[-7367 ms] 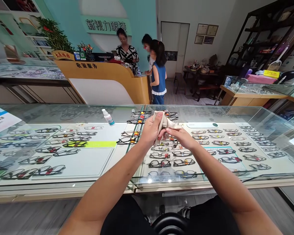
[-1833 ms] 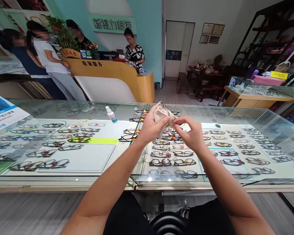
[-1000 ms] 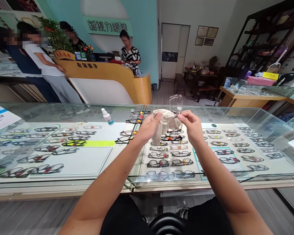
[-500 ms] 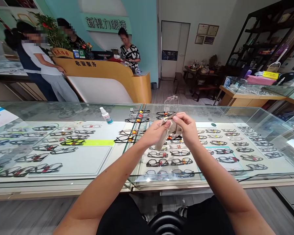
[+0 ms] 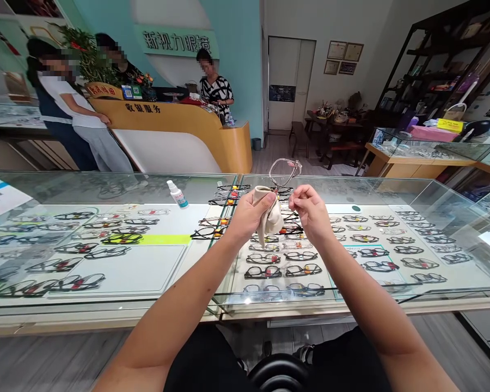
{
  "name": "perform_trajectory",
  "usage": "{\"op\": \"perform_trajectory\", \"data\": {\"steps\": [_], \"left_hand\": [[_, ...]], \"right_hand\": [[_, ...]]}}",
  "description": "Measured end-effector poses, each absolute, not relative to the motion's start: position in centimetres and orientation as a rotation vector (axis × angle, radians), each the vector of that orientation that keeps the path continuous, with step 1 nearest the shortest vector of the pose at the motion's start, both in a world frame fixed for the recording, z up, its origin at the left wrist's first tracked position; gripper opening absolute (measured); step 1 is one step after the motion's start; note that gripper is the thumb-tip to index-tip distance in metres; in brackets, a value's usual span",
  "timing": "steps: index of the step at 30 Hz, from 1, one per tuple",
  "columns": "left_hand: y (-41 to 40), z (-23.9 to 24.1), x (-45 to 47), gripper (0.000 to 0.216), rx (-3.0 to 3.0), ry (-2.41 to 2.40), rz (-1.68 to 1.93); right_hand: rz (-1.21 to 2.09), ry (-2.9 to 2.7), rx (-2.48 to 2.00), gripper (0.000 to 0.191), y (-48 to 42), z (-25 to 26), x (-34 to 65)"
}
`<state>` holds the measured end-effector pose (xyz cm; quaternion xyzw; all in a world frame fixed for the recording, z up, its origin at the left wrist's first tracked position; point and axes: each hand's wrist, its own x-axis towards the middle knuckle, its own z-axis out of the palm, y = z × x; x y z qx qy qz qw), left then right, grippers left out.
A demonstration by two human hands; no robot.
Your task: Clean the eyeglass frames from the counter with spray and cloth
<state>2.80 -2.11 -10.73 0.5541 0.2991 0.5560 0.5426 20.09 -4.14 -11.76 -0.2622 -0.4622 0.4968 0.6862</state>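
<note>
My left hand [image 5: 248,215] is closed on a beige cleaning cloth [image 5: 268,216], which hangs down from its fingers. My right hand [image 5: 309,213] pinches a pair of clear-framed glasses [image 5: 285,172] by one end, so the frame stands up above both hands. The two hands are close together, just above the glass display counter [image 5: 155,188]. Under the glass lie rows of several black and coloured eyeglass frames [image 5: 283,270].
A small spray bottle [image 5: 177,195] stands on the counter to the left. Behind it is a curved yellow reception desk [image 5: 196,128] with three people at it. A second glass case [image 5: 424,152] and dark shelving stand at the right. A black stool [image 5: 283,373] shows below.
The cloth has come off the lens and now hangs from my left hand alone. My right hand has tilted the glasses to the right. The hands have drawn slightly apart.
</note>
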Motion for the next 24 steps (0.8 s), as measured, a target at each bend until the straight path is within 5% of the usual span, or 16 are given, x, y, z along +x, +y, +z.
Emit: {"op": "perform_trajectory", "data": {"steps": [24], "left_hand": [[-2.1, -11.3, 2.6, 0.064, 1.439, 0.641, 1.280]], "right_hand": [[1.070, -1.206, -0.587, 0.027, -4.1, -12.6, 20.5]]}}
